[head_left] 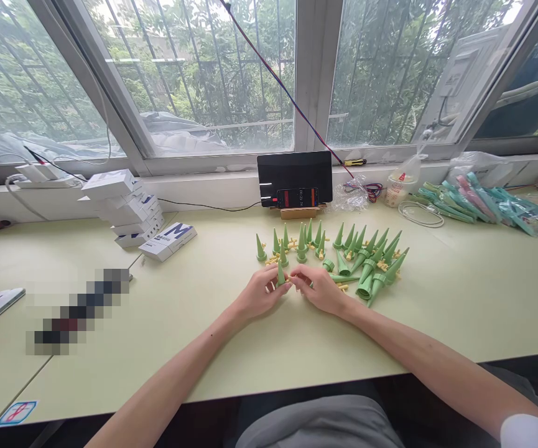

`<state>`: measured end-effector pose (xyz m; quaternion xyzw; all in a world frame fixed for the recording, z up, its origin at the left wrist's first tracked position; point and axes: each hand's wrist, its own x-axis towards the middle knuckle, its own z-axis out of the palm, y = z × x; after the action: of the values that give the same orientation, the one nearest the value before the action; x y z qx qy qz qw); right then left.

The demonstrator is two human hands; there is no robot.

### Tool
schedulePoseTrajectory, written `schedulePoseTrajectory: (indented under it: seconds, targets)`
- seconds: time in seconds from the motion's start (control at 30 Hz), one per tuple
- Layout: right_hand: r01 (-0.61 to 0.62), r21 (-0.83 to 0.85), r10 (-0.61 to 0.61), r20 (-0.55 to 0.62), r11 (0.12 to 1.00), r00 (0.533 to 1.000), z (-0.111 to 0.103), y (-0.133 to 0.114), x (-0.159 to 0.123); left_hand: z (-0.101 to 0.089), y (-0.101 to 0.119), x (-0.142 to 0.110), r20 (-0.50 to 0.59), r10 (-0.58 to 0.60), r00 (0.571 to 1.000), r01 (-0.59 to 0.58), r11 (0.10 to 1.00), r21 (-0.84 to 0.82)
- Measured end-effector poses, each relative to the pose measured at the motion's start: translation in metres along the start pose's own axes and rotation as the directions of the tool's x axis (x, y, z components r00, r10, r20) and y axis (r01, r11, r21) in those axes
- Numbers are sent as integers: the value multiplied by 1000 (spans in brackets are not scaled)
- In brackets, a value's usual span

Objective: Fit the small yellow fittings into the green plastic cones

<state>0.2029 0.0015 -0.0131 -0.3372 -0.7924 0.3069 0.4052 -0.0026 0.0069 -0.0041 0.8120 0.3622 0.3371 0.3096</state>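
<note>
left hand (259, 295): you're pinching green cone (280, 274) | right hand (321, 291): yellow piece (288, 280) | before tablet (294, 169): upright cones (301, 246) seemingly done; rightward, lying cones (367, 270) waiting

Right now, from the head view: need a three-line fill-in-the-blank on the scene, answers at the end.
1. The left hand holds a cone coloured ____.
2. The box beside the stack bears a large letter ____.
3. The phone stands in ____ of the black screen.

Missing words: green; M; front.
</note>
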Motion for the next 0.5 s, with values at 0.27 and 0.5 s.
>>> schedulePoseTrajectory:
  seconds: [0.27, 0.5]
  targets:
    - [-2, 57, 4, -30, 998, 1000, 0, -1, 0, 0, 0, 1, -24, -12, 1000, 11, 999, -43]
    - [-16, 108, 17, -12, 994, 1000, 0, -1, 1, 0, 0, 0, -32, -19, 999, 17, 998, -54]
